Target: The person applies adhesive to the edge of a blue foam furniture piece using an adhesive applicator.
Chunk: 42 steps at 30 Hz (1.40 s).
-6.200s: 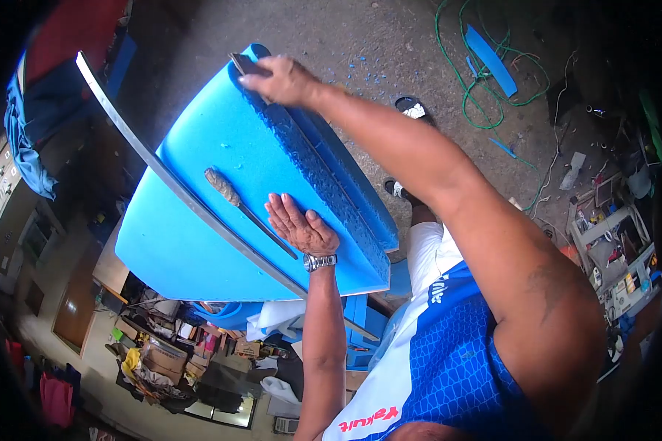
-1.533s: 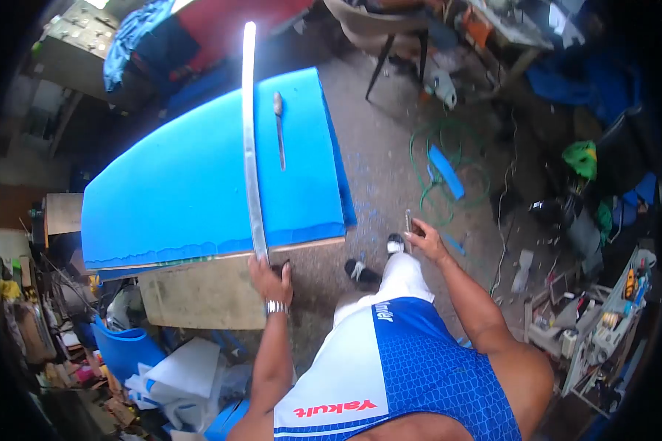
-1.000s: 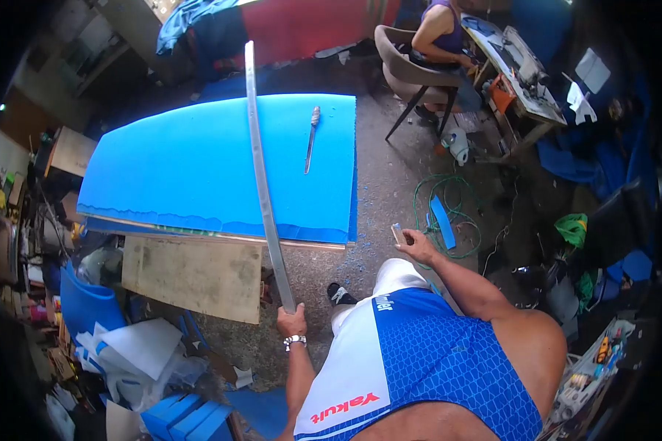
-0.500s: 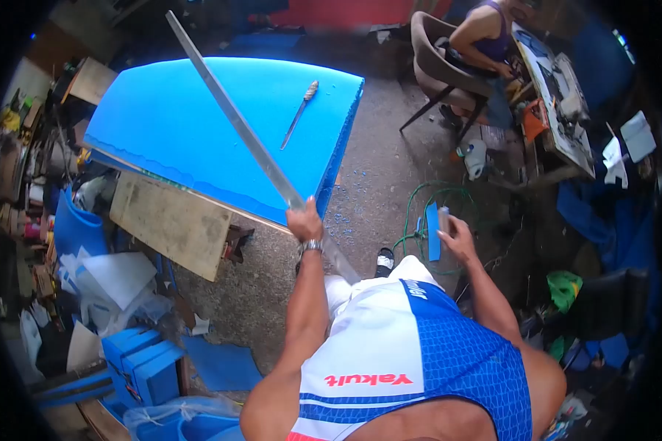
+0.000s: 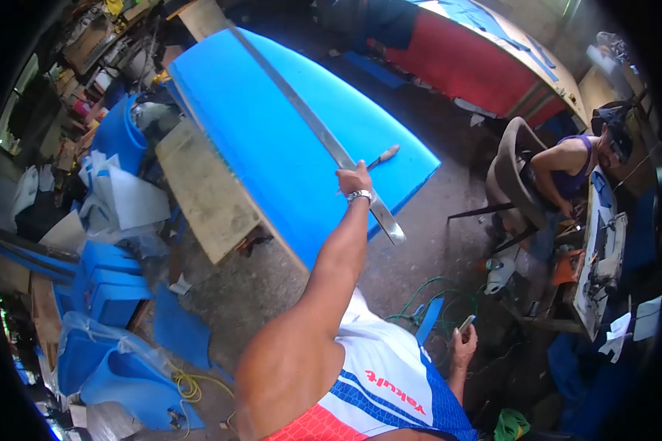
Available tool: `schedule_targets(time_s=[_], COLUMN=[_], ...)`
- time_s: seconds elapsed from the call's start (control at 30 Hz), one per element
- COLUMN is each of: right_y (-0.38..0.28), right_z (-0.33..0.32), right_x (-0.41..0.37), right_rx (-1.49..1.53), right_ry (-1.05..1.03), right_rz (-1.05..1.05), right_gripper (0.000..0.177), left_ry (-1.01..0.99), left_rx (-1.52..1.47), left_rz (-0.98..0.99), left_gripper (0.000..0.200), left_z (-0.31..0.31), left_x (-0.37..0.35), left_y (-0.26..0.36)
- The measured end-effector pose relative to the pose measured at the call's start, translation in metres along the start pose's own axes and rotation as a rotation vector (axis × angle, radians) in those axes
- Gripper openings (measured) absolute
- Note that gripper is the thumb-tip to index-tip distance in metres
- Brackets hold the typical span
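Observation:
My left hand (image 5: 354,178) is closed around a long flat metal bar (image 5: 298,103), near its close end. The bar lies across a large blue foam sheet (image 5: 250,140), its near end sticking out past the sheet's edge. A slim tool with a wrapped handle (image 5: 387,154) rests on the sheet just beyond the bar, partly hidden by my left hand and the bar. Low at my right side, my right hand (image 5: 462,347) grips a small pale stick-like object (image 5: 466,323) whose kind I cannot make out. Beside that hand shows a narrow blue strip (image 5: 429,322).
A person (image 5: 566,165) sits in a chair (image 5: 511,165) at a cluttered worktable (image 5: 599,250) on the right. A green hose (image 5: 412,309) coils on the floor. Blue foam blocks (image 5: 114,275) and plastic-wrapped pieces stand at left. A red-sided table (image 5: 467,70) is at the back.
My view has swung left. My left hand has carried the bar forward, farther over the foam sheet, and the wrapped-handle tool now lies partly behind it. The right hand keeps its small object.

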State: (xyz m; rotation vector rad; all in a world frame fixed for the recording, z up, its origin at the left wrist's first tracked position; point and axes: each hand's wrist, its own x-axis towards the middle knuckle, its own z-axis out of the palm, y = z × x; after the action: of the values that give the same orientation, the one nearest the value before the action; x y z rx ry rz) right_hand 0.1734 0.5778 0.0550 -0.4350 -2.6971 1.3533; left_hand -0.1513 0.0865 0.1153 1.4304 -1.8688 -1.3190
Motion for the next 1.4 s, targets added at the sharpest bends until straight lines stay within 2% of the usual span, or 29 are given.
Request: schedule_targets(time_s=[0.07, 0.13, 0.2, 0.23, 0.3, 0.33, 0.4, 0.43, 0.5, 0.53, 0.6, 0.67, 0.73, 0.77, 0.83, 0.87, 0.93, 0.97, 1.0, 1.07, 1.1, 1.17, 1.27, 1.3, 1.4], right_y=[0.000, -0.035, -0.083, -0.100, -0.115, -0.116, -0.127, -0.129, -0.115, -0.122, -0.111, -0.104, -0.118, -0.124, -0.115, -0.134, -0.171, -0.182, -0.187, -0.174, -0.193, -0.174, -0.176, -0.163, -0.168], right_z=[0.012, 0.021, 0.030, 0.035, 0.052, 0.062, 0.083, 0.094, 0.115, 0.127, 0.160, 0.202, 0.240, 0.258, 0.318, 0.322, 0.323, 0.327, 0.329, 0.347, 0.321, 0.324, 0.290, 0.308, 0.343], right_x=[0.021, 0.040, 0.056, 0.063, 0.078, 0.083, 0.088, 0.093, 0.107, 0.117, 0.149, 0.190, 0.240, 0.265, 0.316, 0.328, 0.337, 0.329, 0.324, 0.278, 0.233, 0.153, 0.124, 0.143, 0.248], right_rx=[-0.100, -0.103, -0.135, -0.132, -0.124, -0.124, -0.030, 0.026, 0.000, 0.031, 0.152, 0.169, 0.340, 0.305, 0.466, 0.534, 0.663, 0.724, 0.783, 0.645, 0.653, 0.427, 0.432, 0.484, 0.572], right_ry=[-0.012, -0.048, -0.090, -0.096, -0.110, -0.119, -0.187, -0.220, -0.284, -0.287, -0.319, -0.361, -0.447, -0.420, -0.365, -0.378, -0.382, -0.372, -0.358, -0.408, -0.456, -0.653, -0.851, -0.768, -0.341], right_rz=[0.031, 0.042, 0.114, 0.094, 0.041, 0.011, 0.142, 0.204, 0.126, 0.152, 0.107, 0.032, 0.016, -0.012, 0.041, 0.021, 0.017, 0.039, 0.060, 0.101, 0.107, -0.076, -0.180, -0.173, -0.062], right_gripper=[0.056, 0.058, 0.060, 0.061, 0.060, 0.059, 0.061, 0.062, 0.063, 0.064, 0.066, 0.067, 0.073, 0.068, 0.068, 0.068, 0.066, 0.064, 0.063, 0.062, 0.063, 0.070, 0.074, 0.072, 0.068], left_ry=[0.049, 0.084, -0.007, 0.078, -0.153, -0.231, -0.673, -0.721, -0.722, -0.718, -0.534, -0.509, -0.469, -0.424, -0.422, -0.409, -0.366, -0.332, -0.300, -0.337, -0.395, -0.517, -0.675, -0.683, -0.659], left_rx=[-0.022, -0.029, -0.171, -0.091, -0.130, -0.010, -0.031, -0.054, 0.220, 0.359, 0.502, 0.553, 0.731, 0.837, 0.889, 0.898, 1.028, 1.068, 1.102, 1.106, 1.101, 1.086, 0.966, 0.933, 0.862], left_rz=[-0.013, 0.019, 0.061, 0.094, 0.138, 0.120, 0.023, -0.103, 0.446, 0.726, 0.793, 0.901, 0.809, 0.721, 0.538, 0.503, 0.185, 0.106, 0.027, -0.147, -0.172, -0.229, -0.379, -0.372, -0.343], left_gripper=[0.069, 0.072, 0.077, 0.082, 0.065, 0.057, 0.044, 0.051, 0.056, 0.059, 0.059, 0.055, 0.056, 0.057, 0.058, 0.056, 0.054, 0.053, 0.053, 0.051, 0.050, 0.049, 0.047, 0.045, 0.043], left_z=[0.033, 0.072, 0.128, 0.130, 0.167, 0.156, 0.130, 0.132, 0.127, 0.118, 0.068, -0.001, -0.085, -0.127, -0.210, -0.248, -0.304, -0.322, -0.336, -0.350, -0.362, -0.389, -0.404, -0.406, -0.410], left_x=[0.042, 0.093, 0.159, 0.156, 0.204, 0.200, 0.183, 0.173, 0.177, 0.175, 0.137, 0.110, 0.074, 0.056, 0.023, 0.005, -0.038, -0.056, -0.072, -0.106, -0.113, -0.125, -0.130, -0.131, -0.126], left_y=[0.026, 0.043, 0.039, 0.062, 0.046, 0.062, 0.078, 0.074, 0.049, 0.036, 0.016, -0.020, -0.057, -0.078, -0.120, -0.143, -0.159, -0.169, -0.178, -0.180, -0.192, -0.236, -0.268, -0.272, -0.273])
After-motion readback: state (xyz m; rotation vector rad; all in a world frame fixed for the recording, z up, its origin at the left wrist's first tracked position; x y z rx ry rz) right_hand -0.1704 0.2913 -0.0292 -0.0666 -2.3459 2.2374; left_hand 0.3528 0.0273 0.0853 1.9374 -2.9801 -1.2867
